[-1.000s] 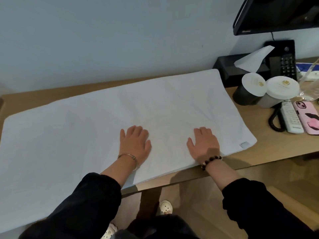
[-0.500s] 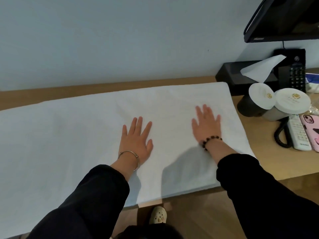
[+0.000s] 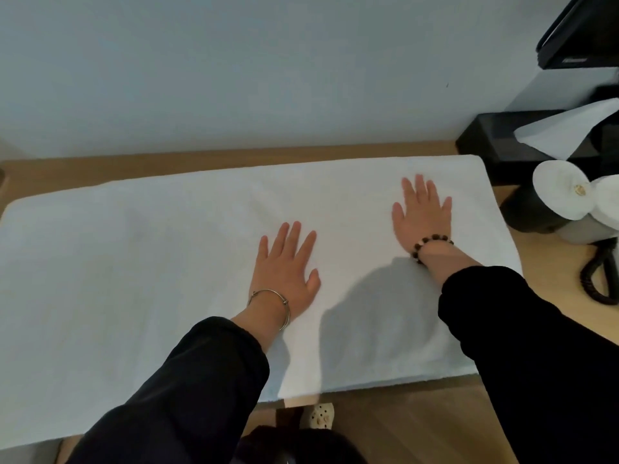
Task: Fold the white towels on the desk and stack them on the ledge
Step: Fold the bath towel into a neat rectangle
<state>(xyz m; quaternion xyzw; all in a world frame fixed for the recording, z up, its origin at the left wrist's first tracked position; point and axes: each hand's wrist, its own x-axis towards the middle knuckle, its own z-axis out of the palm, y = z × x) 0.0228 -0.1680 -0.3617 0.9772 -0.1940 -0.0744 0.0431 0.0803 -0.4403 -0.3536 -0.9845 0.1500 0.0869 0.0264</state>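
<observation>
My left hand (image 3: 284, 266) and right hand (image 3: 420, 214) lie flat, fingers straight, no grip, on the white towel (image 3: 150, 262); pressing it smooth on the bench (image 3: 552, 262) so folds run true.

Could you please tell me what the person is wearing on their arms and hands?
Long black sleeves cover both arms: left sleeve, right sleeve. A thin metal bangle circles the wrist of the left hand; a bracelet of dark round beads, one paler, circles the wrist of the right hand. No gloves.

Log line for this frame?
left hand: flat on white cloth towel | right hand: flat on towel | towel: spread on wooden desk
</observation>
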